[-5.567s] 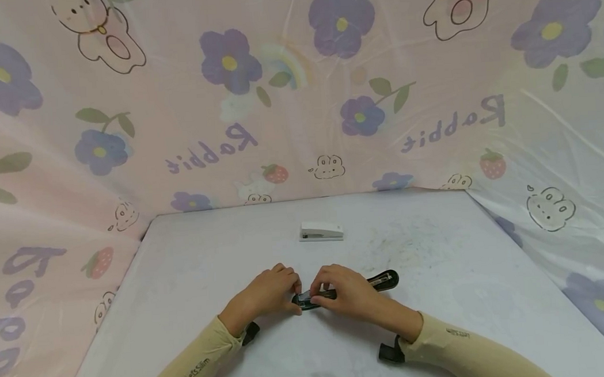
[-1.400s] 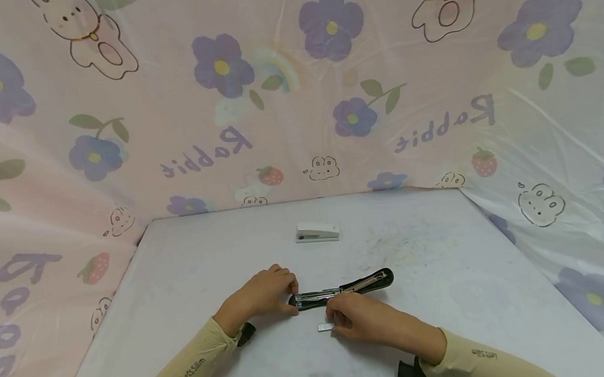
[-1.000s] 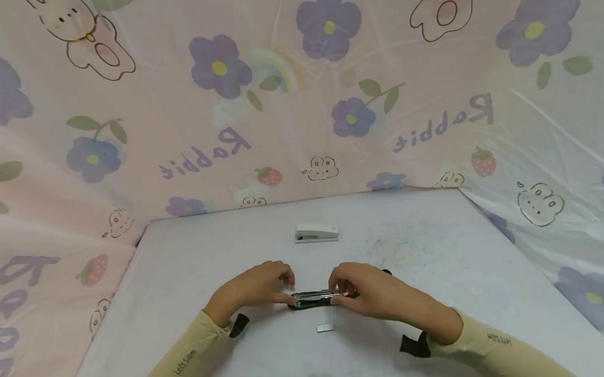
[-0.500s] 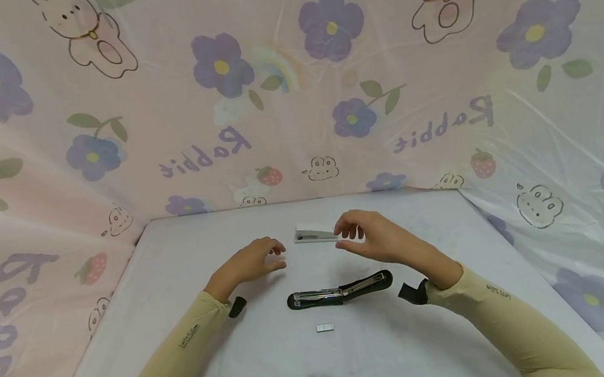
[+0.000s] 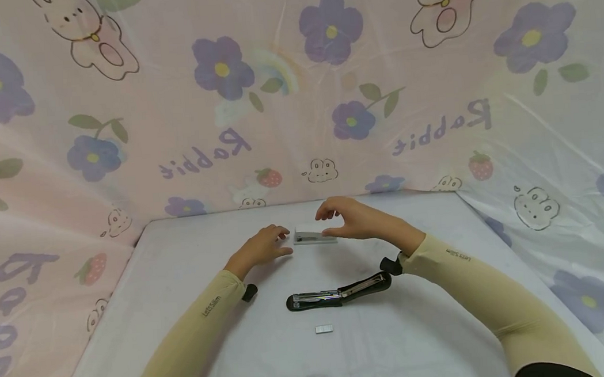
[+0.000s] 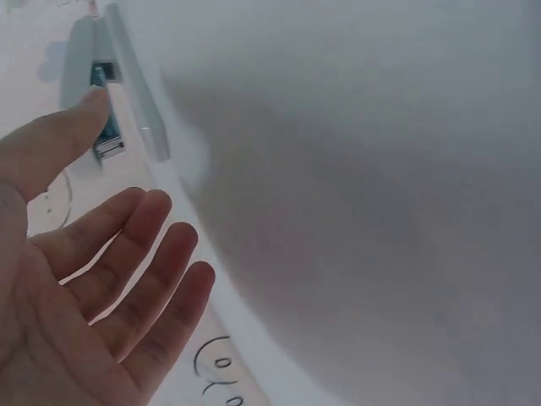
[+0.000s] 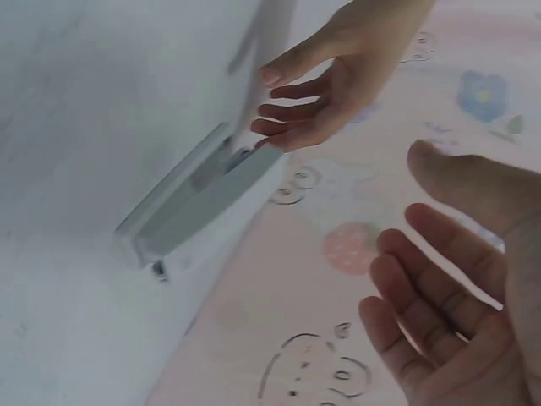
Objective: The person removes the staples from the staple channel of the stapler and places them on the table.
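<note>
A white stapler (image 5: 315, 238) sits at the back of the table between both hands. My left hand (image 5: 260, 247) is just left of it, fingers spread, holding nothing. Over its right end hovers my right hand (image 5: 357, 218), fingers loosely bent and apart from the thumb. In the right wrist view the white stapler (image 7: 199, 199) lies beyond the right fingers (image 7: 423, 309) with a gap between. The left wrist view shows the stapler (image 6: 139, 93) partly behind the thumb. Nearer the front, a black stapler (image 5: 316, 303) lies folded open, its metal magazine exposed.
A short strip of staples (image 5: 323, 329) lies on the white table (image 5: 229, 354), in front of the black stapler. A printed pink cloth (image 5: 277, 126) hangs behind the table and along its sides.
The right hand set down the staple strip, touched the black stapler, then moved back to the white stapler. The left hand left the black stapler and moved back too.
</note>
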`<state>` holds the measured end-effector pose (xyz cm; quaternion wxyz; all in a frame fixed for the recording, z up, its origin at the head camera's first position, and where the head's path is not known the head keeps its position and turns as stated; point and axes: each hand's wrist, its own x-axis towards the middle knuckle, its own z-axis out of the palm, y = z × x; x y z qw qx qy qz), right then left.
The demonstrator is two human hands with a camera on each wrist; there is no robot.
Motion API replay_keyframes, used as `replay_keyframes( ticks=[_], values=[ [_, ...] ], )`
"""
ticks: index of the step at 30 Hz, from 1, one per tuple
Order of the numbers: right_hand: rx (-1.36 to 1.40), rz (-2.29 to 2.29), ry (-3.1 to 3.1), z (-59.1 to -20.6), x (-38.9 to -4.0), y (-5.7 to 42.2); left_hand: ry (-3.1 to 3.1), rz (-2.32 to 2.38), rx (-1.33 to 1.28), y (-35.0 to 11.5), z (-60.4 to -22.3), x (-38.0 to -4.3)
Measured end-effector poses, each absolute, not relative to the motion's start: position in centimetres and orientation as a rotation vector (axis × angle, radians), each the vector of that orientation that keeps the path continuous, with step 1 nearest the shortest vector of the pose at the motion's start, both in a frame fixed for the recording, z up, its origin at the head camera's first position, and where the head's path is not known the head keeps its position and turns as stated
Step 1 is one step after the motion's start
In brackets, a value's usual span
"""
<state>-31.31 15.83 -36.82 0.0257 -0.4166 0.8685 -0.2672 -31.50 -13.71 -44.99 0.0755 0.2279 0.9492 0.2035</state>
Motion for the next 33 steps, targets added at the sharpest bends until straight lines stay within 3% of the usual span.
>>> replay_keyframes(
  ticks=[18, 25, 33],
  values=[
    [-1.238, -0.708, 2.588, -41.0, -37.7, 15.1, 2.892, 0.561, 0.612, -11.7, -45.8, -34.3],
    [-1.155, -0.708, 2.554, -43.0, -38.2, 14.7, 2.896, 0.561, 0.604, -11.4, -46.6, -34.8],
    [-1.196, -0.708, 2.527, -42.7, -37.7, 13.6, 2.916, 0.517, 0.583, -10.9, -45.9, -34.5]
  ],
)
